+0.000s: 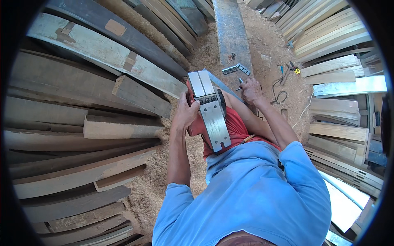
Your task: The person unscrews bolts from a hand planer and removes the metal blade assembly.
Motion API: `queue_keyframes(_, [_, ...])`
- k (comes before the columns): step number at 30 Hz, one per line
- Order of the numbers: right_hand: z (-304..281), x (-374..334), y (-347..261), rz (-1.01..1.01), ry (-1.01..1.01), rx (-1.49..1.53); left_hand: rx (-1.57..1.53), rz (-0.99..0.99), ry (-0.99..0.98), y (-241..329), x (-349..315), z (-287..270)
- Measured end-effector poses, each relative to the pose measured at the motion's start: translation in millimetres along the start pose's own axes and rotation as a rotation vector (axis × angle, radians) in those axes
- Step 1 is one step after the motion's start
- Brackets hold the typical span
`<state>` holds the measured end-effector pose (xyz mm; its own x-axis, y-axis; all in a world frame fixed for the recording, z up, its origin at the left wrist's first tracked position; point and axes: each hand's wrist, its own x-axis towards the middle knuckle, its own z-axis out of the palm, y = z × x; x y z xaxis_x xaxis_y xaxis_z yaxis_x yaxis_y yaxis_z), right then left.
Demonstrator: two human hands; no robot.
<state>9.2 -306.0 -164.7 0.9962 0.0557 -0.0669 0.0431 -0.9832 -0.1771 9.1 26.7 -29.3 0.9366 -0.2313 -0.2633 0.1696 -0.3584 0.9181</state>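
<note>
Red electric planer [214,121]: left hand [186,111] clasps its edge; across a gap, I see the right hand [251,90] pinching a slim tool [240,80].

Stacked timber [123,128] lines both the left and right sides of a shavings-strewn floor [147,197].

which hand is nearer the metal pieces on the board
Right hand: just this side of the metal pieces. Left hand: farther back, off to their left, on the planer.
</note>
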Motion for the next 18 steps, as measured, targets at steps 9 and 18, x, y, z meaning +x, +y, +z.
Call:
queue_keyframes(9, [7,-23,13,0.401,0.142,0.186,-0.323,-0.108,-0.015,-5,-6,-6])
queue_keyframes(18, [12,-33,18,0.389,0.189,0.270,-0.094,0.067,0.299,-11,-7,0])
